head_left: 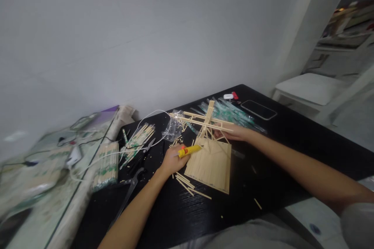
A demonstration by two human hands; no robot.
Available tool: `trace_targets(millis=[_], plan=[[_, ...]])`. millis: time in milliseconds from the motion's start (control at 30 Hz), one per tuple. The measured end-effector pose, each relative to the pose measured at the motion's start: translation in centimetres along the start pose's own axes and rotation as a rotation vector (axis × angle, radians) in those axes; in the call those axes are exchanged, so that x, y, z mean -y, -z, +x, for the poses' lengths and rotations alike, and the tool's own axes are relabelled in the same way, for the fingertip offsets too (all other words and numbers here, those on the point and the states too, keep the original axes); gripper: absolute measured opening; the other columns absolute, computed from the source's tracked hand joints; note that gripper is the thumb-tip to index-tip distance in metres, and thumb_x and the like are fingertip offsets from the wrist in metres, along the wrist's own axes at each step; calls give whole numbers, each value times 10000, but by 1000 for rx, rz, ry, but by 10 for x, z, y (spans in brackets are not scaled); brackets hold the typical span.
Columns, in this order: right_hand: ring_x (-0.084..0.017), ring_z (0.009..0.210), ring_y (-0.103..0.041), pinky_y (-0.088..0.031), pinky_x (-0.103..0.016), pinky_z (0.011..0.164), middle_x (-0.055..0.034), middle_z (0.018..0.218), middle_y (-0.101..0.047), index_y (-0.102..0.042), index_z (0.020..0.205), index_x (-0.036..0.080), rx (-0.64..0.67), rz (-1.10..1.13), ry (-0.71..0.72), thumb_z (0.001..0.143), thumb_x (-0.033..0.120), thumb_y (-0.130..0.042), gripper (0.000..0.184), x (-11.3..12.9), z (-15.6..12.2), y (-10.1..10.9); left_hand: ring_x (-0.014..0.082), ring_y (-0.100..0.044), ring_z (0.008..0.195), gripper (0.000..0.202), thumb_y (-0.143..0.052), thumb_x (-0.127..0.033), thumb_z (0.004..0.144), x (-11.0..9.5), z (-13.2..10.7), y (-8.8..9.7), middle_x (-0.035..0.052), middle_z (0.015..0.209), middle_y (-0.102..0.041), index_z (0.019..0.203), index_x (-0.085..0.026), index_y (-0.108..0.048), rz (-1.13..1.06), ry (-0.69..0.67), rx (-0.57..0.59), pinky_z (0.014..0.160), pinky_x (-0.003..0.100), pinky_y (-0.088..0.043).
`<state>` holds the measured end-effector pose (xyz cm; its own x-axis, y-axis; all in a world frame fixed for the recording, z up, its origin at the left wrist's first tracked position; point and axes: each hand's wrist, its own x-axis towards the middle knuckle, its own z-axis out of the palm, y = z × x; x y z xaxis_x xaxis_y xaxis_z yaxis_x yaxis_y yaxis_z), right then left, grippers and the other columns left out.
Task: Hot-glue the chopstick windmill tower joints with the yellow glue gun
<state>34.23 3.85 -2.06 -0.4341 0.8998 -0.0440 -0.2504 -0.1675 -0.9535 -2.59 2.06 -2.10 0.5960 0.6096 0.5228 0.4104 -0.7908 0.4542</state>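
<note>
My left hand [172, 160] is closed around a yellow glue tube [189, 150] with a red cap end, its tip pointing at a model made of thin wooden sticks [210, 151]. The model has a flat slatted base and an upright frame with long cross sticks. My right hand [232, 132] grips the frame from the right side, fingers pinched on the sticks. Loose cut sticks [187, 183] lie on the black table [263, 186] just below my left hand.
Pliers [131, 181] and bundles of sticks [138, 138] lie at the left with a white cable [152, 118]. Green-printed plastic wrappers [233, 113], a phone [258, 109] and a small white and red item [230, 96] sit at the back right. A white chair [309, 87] stands beyond.
</note>
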Motion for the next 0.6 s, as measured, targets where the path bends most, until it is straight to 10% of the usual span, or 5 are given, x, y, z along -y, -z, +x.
trace_targets(millis=[600], plan=[[-195, 765, -752, -717, -411, 944, -9, 760, -747, -805, 965, 211, -17, 22, -17, 950, 493, -1081, 396, 6, -4, -5, 168, -632, 649, 304, -707, -297, 1024, 3, -1, 1, -3, 679, -645, 749, -248, -589, 30, 29, 16, 688, 292, -475]])
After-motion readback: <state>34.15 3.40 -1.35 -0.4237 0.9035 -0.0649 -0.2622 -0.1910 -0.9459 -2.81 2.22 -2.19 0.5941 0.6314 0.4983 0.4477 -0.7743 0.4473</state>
